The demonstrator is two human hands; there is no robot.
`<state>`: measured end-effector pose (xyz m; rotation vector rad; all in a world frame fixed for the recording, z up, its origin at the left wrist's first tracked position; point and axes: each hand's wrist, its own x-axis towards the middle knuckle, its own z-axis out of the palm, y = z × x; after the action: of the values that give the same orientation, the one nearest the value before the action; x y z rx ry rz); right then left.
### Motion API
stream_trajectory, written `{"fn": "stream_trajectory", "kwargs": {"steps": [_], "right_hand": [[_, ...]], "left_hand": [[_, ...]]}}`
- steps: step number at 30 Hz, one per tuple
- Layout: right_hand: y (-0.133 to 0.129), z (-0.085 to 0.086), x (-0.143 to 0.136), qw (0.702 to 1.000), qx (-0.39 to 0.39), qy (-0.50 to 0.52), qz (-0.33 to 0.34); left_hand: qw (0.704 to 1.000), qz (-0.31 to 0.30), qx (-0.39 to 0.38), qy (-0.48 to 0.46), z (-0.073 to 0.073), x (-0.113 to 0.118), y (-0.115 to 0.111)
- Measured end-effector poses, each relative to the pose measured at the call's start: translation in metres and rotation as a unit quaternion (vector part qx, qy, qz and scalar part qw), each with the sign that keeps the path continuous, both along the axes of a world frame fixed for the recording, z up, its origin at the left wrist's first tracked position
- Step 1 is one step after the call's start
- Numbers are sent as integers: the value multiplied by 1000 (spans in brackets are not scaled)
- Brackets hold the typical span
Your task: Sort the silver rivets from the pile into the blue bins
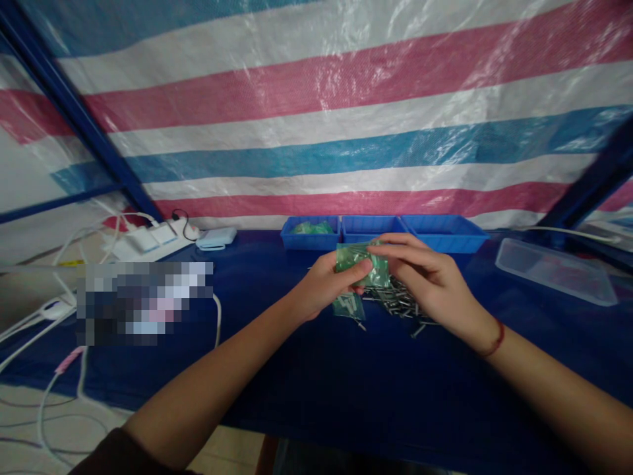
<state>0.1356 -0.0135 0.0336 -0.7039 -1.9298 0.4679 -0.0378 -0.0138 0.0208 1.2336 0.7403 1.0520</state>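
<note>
My left hand (pixel 326 284) grips a small green-tinted clear plastic bag (pixel 353 257), with its thumb lying across the front. At the bag's upper right edge, my right hand (pixel 425 270) has its fingertips closed on the plastic; its thumb is partly hidden. What the bag contains, if anything, I cannot make out. Beneath both hands a pile of metal screws (pixel 399 300) lies on the blue table (pixel 316 382), partly covered by my right hand. Another small bag (pixel 347 305) with white pieces inside lies just below my left fingers.
Behind my hands stand blue bins: the left bin (pixel 311 245) holds green bags, beside a middle bin (pixel 370 224) and a right bin (pixel 445 241). A clear plastic lid or tray (pixel 554 270) lies right. A power strip (pixel 146 241), cables and a light-blue box (pixel 216 238) occupy the left.
</note>
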Motion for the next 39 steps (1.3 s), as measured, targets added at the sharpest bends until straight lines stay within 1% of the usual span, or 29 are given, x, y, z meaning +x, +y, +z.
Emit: {"fn": "stream_trajectory", "kwargs": {"steps": [3,5,8,11,13,15,16,17,20,21,22,24,27,29,31,32,34,36,38,39], "right_hand": [[-3,-1,-5,994,-92,51,-2],[-3,-5,-9,990,-128,56,23],[-2,-14,-11,987,-153,18,50],[0,-20,-11,986,-161,-4,32],[1,-21,-11,987,-159,-1,17],[1,-20,-11,987,-162,8,7],[2,-19,-11,986,-166,14,3],[2,-18,-11,985,-170,22,1],[3,-17,-12,982,-184,47,-1],[3,-17,-12,981,-189,52,-3],[3,-18,-12,980,-194,54,-5],[4,-18,-11,979,-198,51,-10],[4,-18,-11,979,-197,48,-9],[5,-18,-10,980,-193,37,-8],[4,-18,-9,983,-182,-10,-1],[3,-19,-9,984,-168,-51,7],[0,-20,-11,982,-113,-148,28],[-4,-23,-14,971,-35,-232,42],[-9,-27,-18,958,27,-282,41],[-10,-30,-21,954,45,-294,37]], "left_hand": [[999,40,16,0,0,-1,3],[998,60,21,-4,0,-1,3],[997,60,37,10,-2,0,2],[996,56,57,45,-3,2,1],[995,53,56,57,-2,2,3],[995,69,50,60,0,-1,7],[993,92,50,61,1,-5,11],[988,132,52,59,2,-9,15],[955,290,41,33,2,-26,31],[944,329,28,16,2,-33,36],[935,353,15,1,2,-38,40],[927,376,3,-20,2,-47,48],[933,359,20,-17,3,-52,55],[947,319,23,23,3,-52,58],[958,273,13,80,2,-51,58],[960,257,10,109,1,-50,58],[958,241,20,157,-2,-50,59],[951,236,49,192,-6,-51,60],[948,222,77,214,-8,-52,60],[948,213,87,219,-9,-52,59]]}}
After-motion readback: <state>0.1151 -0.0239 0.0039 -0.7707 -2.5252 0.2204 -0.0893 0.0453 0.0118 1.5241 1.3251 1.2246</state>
